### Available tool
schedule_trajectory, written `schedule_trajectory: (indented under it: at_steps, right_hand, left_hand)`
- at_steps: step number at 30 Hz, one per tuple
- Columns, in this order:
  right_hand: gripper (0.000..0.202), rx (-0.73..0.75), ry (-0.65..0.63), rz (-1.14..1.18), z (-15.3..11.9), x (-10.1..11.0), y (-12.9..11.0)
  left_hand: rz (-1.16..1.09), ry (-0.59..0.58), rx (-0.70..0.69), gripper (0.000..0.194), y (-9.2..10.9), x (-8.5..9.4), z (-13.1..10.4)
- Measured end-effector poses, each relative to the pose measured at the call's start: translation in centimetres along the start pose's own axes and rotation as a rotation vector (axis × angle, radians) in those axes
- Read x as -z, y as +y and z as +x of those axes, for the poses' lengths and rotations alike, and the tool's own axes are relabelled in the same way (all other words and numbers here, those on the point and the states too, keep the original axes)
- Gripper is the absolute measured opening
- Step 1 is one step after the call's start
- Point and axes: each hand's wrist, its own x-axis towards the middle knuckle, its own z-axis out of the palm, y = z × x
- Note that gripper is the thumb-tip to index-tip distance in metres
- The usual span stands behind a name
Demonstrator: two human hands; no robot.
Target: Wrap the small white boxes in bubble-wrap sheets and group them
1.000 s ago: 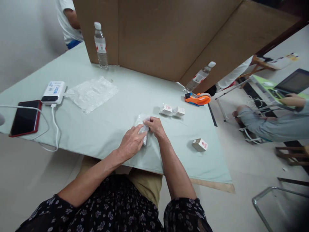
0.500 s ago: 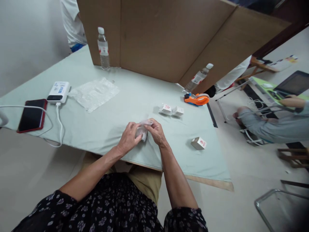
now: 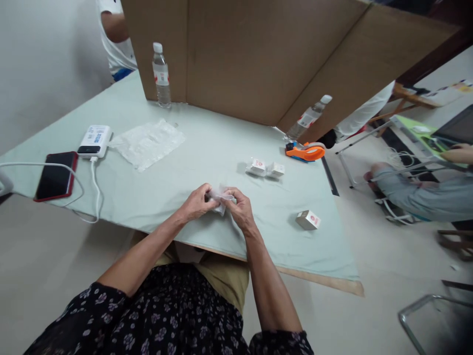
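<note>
Near the table's front edge, both hands pinch a small piece of clear bubble wrap (image 3: 220, 195). My left hand (image 3: 199, 201) grips it from the left, thumb and fingers pressed together. My right hand (image 3: 240, 207) has its thumb and fingers closed on the right end. A small pale bundle (image 3: 220, 209) shows under the fingers; what is inside is hidden. Beyond my right hand lie two small white boxes in clear wrap, a left one (image 3: 257, 166) and a right one (image 3: 275, 170). Another small box (image 3: 308, 220), unwrapped, sits farther right.
A cardboard screen (image 3: 236, 59) stands across the back. Water bottles stand at left (image 3: 161, 76) and right (image 3: 308, 118), beside an orange tape dispenser (image 3: 306, 152). Leftward lie a plastic sheet (image 3: 148, 143), a power bank (image 3: 95, 141), a phone (image 3: 56, 176) and cables. Other people sit nearby.
My fingers have shifted on the wrap: the left hand has drawn its fingers in, and more film now stretches between both hands. The view has shifted slightly.
</note>
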Motion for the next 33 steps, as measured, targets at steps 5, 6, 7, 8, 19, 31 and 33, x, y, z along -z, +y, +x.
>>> schedule_trajectory:
  at_steps: [5,6,7,8,19,31,33]
  right_hand:
    - [0.010,0.165,0.027,-0.158,-2.0,-0.1,0.6]
    - [0.011,0.192,0.017,-0.197,-2.3,0.0,0.6]
    - [0.014,0.214,-0.001,-0.243,-2.5,0.1,0.7]
    - [0.019,0.233,-0.024,-0.294,-2.7,0.2,0.7]
    - [0.030,0.198,-0.042,-0.394,-1.6,0.1,0.9]
    - [0.036,-0.322,-0.207,-0.002,-0.2,1.3,-0.5]
    - [0.037,-0.269,-0.169,-0.032,-0.5,1.2,-0.5]
  left_hand:
    - [0.048,0.038,-0.118,0.014,-0.5,-0.2,-0.1]
    - [0.060,0.041,-0.130,0.012,-0.5,-0.2,-0.1]
    - [0.067,0.042,-0.135,0.010,-0.5,-0.2,-0.1]
    - [0.070,0.041,-0.135,0.009,-0.5,-0.3,-0.2]
    - [0.040,-0.218,-0.169,0.062,-1.3,2.9,-1.1]
    - [-0.496,-0.278,0.122,0.067,-1.2,1.2,-0.2]
    - [-0.498,-0.236,0.151,0.076,-1.2,0.8,-0.3]
